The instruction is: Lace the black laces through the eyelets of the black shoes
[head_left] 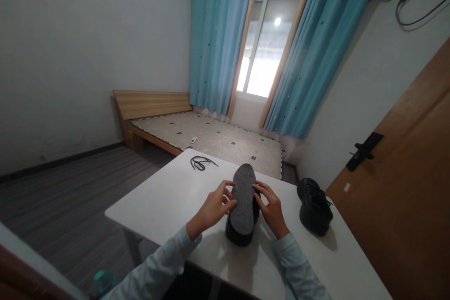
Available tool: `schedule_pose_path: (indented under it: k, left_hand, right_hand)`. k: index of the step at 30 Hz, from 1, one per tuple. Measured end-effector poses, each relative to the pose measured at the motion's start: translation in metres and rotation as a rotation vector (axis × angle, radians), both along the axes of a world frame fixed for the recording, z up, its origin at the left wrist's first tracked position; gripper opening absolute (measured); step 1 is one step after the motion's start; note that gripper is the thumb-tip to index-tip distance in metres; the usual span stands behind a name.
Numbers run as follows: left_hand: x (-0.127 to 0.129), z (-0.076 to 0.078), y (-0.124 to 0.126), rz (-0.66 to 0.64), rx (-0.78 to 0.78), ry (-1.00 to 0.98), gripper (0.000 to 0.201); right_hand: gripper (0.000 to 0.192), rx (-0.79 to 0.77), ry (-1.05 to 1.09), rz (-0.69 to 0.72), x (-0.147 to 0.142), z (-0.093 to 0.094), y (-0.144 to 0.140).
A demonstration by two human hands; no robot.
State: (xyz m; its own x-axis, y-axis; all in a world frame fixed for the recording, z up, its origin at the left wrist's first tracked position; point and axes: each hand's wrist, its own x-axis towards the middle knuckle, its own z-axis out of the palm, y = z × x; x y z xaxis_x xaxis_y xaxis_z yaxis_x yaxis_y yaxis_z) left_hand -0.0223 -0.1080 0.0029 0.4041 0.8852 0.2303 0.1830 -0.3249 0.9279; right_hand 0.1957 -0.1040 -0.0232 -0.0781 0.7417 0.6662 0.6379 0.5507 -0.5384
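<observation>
left hand (215,207): fingers curling around the left edge of the insole (243,199), pinching it lightly
right hand (271,208): fingers pressing on the insole's right edge, closing on it and the rim of the shoe beneath
insole: grey, lying on top of the black shoe (242,229), heel end toward the person, toe pointing at the bed
shoe: sitting on the white tabletop (168,201), mid-table, between both hands
doing it well: judging by the grip, keeping both edges level and working evenly from each side is helping the insole stay flat and uncreased
second shoe (314,206): standing well to the right, untouched
laces (201,163): lying loose at the far left corner
bed (218,138): sitting beyond the tabletop, under blue curtains (218,37)
</observation>
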Motion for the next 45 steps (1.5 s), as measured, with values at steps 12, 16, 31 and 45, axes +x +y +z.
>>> schedule_pose_path:
  k: [12, 16, 31, 45]
  left_hand:
    - [-0.047, 0.009, 0.077, 0.312, 0.055, 0.098, 0.036]
    - [-0.070, 0.009, 0.110, 0.456, 0.080, 0.210, 0.035]
    - [-0.108, -0.046, 0.153, 0.658, 0.023, 0.692, 0.027]
    - [-0.036, 0.006, 0.089, 0.102, 0.568, 0.885, 0.020]
  right_hand:
    - [0.034, 0.012, -0.060, 0.031, 0.005, -0.014, 0.006]
    - [0.033, 0.025, -0.066, 0.036, 0.005, -0.013, 0.006]
    - [0.029, -0.011, -0.062, 0.060, 0.004, -0.010, 0.004]
    - [0.027, -0.017, -0.057, 0.068, 0.003, -0.012, 0.006]
